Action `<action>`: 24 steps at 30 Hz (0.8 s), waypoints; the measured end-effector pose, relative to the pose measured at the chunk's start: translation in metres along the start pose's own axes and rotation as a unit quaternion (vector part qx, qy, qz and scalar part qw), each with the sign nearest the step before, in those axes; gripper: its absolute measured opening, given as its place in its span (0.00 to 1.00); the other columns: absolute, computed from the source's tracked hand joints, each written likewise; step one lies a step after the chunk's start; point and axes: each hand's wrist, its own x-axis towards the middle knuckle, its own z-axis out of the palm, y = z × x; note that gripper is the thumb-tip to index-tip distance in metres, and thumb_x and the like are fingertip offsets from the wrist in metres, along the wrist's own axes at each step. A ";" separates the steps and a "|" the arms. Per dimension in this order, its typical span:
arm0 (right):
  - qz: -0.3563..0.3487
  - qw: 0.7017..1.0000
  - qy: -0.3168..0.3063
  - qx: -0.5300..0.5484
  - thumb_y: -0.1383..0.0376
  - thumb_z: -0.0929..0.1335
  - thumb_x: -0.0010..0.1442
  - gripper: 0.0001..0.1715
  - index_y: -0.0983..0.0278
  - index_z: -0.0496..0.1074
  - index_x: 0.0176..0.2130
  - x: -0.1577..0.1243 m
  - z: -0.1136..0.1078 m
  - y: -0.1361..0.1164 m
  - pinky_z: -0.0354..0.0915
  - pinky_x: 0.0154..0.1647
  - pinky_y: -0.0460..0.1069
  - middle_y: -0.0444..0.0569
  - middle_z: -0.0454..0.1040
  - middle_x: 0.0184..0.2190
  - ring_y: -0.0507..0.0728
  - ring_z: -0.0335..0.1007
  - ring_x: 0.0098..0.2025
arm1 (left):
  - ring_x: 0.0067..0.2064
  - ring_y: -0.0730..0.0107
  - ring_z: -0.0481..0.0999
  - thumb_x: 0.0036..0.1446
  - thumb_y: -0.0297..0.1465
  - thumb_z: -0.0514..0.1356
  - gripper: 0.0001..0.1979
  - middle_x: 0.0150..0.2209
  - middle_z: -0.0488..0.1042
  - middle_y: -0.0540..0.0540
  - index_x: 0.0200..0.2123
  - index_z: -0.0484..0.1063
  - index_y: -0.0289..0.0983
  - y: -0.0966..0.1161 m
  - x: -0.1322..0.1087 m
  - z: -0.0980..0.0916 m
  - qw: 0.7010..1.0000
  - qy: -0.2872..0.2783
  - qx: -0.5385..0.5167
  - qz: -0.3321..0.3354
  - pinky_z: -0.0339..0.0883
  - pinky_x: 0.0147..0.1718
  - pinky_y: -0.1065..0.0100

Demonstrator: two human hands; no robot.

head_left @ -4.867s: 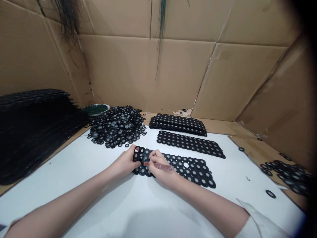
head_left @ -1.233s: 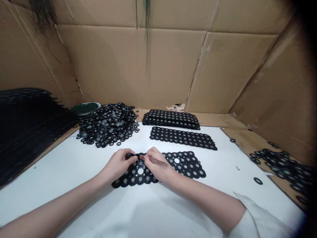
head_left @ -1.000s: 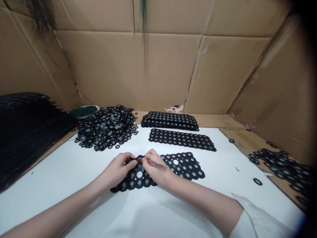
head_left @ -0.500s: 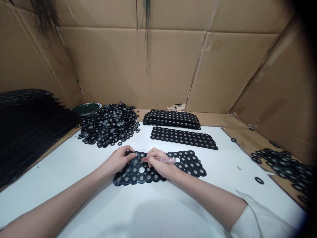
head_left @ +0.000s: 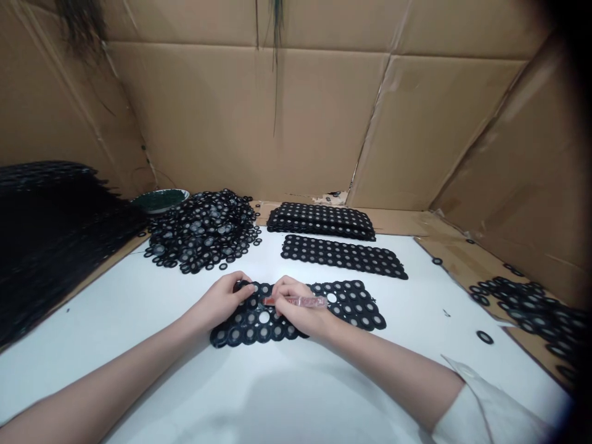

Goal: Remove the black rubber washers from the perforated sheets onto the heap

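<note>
One black mat (head_left: 277,333), flat on the white table (head_left: 208,401), oblong and scalloped at the edges, made of rows of touching rings (head_left: 354,306) with mostly grey centres, two bright white. From the left: your left hand (head_left: 225,298) grasps its far left edge, thumb on top; the mat runs rightward beneath your right hand (head_left: 301,316), which is closed around a reddish, see-through pen (head_left: 300,301), tip over the rings.

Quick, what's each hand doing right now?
Left hand: closed, pinching the nearest black mat at its left end.
Right hand: closed, holding a reddish pen-like tool.
</note>
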 end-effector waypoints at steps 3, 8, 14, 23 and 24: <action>-0.007 1.000 -0.018 -0.017 0.68 0.58 0.53 0.15 0.64 0.62 0.18 -0.002 0.002 -0.004 0.61 0.28 0.45 0.44 0.63 0.32 0.48 0.63 0.27 | 0.32 0.66 0.68 0.46 0.34 0.52 0.12 0.28 0.69 0.50 0.36 0.62 0.38 0.006 -0.012 0.007 0.999 0.033 0.014 -0.007 0.59 0.31 0.68; -0.055 0.997 -0.019 -0.046 0.68 0.56 0.56 0.14 0.65 0.58 0.20 -0.006 0.005 -0.002 0.61 0.34 0.46 0.44 0.60 0.32 0.48 0.62 0.31 | 0.25 0.69 0.66 0.47 0.31 0.51 0.19 0.22 0.65 0.54 0.45 0.55 0.38 0.016 -0.027 0.017 0.997 0.070 0.000 -0.045 0.57 0.24 0.70; -0.086 0.993 -0.031 -0.070 0.66 0.57 0.57 0.13 0.64 0.57 0.22 -0.009 0.007 -0.004 0.60 0.34 0.47 0.45 0.58 0.33 0.48 0.61 0.30 | 0.28 0.68 0.68 0.49 0.32 0.49 0.14 0.27 0.68 0.50 0.42 0.57 0.38 0.015 -0.026 0.015 0.998 0.002 -0.053 -0.025 0.60 0.27 0.68; -0.010 0.999 0.001 0.035 0.70 0.58 0.53 0.15 0.65 0.59 0.17 -0.007 0.002 -0.009 0.59 0.35 0.46 0.43 0.63 0.30 0.49 0.62 0.32 | 0.32 0.65 0.68 0.49 0.34 0.49 0.14 0.30 0.70 0.50 0.40 0.62 0.39 0.003 -0.004 -0.007 1.000 -0.022 0.019 -0.009 0.59 0.33 0.66; -0.006 0.999 0.003 0.039 0.70 0.58 0.52 0.15 0.65 0.59 0.16 -0.008 0.001 -0.009 0.59 0.35 0.46 0.43 0.63 0.30 0.49 0.62 0.32 | 0.31 0.66 0.68 0.50 0.35 0.48 0.14 0.28 0.70 0.51 0.41 0.62 0.39 0.002 -0.003 -0.007 0.999 -0.019 0.024 -0.009 0.58 0.32 0.66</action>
